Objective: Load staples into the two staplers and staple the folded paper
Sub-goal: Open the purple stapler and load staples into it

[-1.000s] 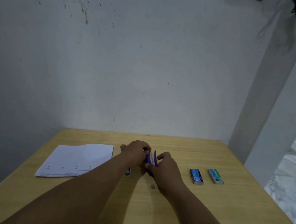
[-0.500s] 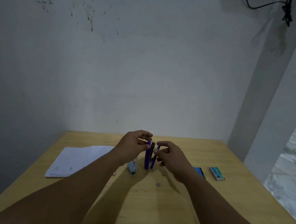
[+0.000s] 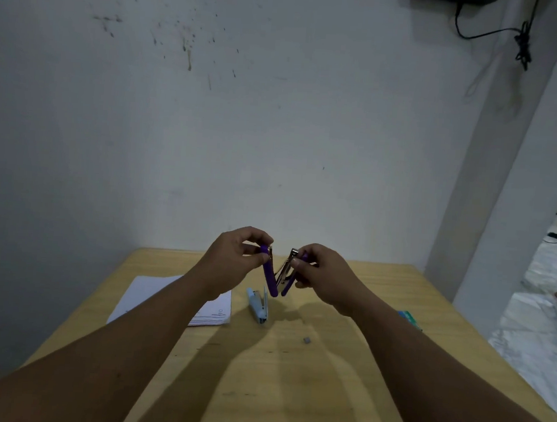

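Two staplers are showing: one small purple plastic stapler with a metal staple channel is being held up in the air between the hands, swung open into a V with its hinge pointing down, and one small pale blue plastic stapler is lying on the light wooden table just below and slightly left of the hands. The left hand is pinching the upper tip of the purple top cover between thumb and curled fingers; the right hand is gripping the metal channel and the purple base beside it with thumb and fingertips, so the two hands are holding the opened halves apart. One white folded sheet of paper with faint printed lines is lying flat on the table under the left forearm, which is covering its middle. Only one staple box is plainly visible, a green and blue cardboard one, peeking out past the right forearm; the arm is hiding most of it, and whatever else is lying behind that arm cannot be told. One tiny grey metal piece, perhaps a short strip of staples, is sitting on the table nearer the person than the right hand. Beyond the hands a stained pale wall is rising, with a black cable hanging high up to the right, and a pale tiled floor is showing far right.
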